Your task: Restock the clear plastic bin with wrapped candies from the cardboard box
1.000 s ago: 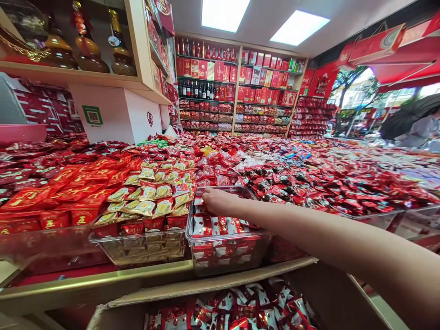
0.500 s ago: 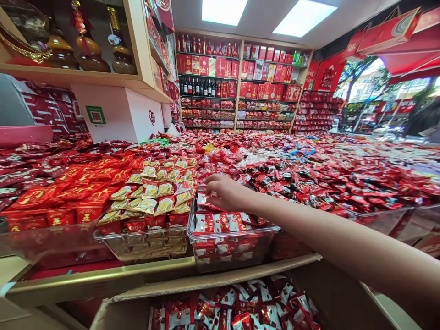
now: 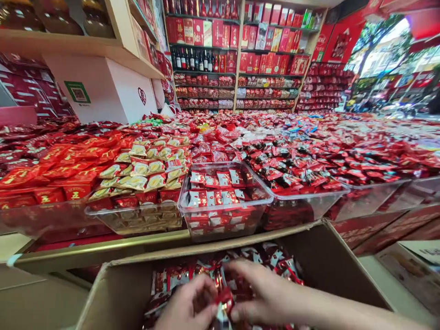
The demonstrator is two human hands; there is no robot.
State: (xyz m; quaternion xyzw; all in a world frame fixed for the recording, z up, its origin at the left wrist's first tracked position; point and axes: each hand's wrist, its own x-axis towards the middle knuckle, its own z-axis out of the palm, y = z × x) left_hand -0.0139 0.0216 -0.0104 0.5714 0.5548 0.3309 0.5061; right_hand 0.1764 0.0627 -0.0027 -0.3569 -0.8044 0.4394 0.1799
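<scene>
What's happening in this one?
A person has both bare hands down in an open cardboard box of red-and-white wrapped packets. The left hand and right hand meet around one packet near the front; blur hides which of them grips it. Behind the box, a clear plastic tray holds rows of similar packets below its rim, with gold-wrapped packets heaped to its left.

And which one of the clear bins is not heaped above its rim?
The bin directly behind the carton, right of the gold packets: its red-and-white packets lie below the rim; the bins beside it are heaped.
</scene>
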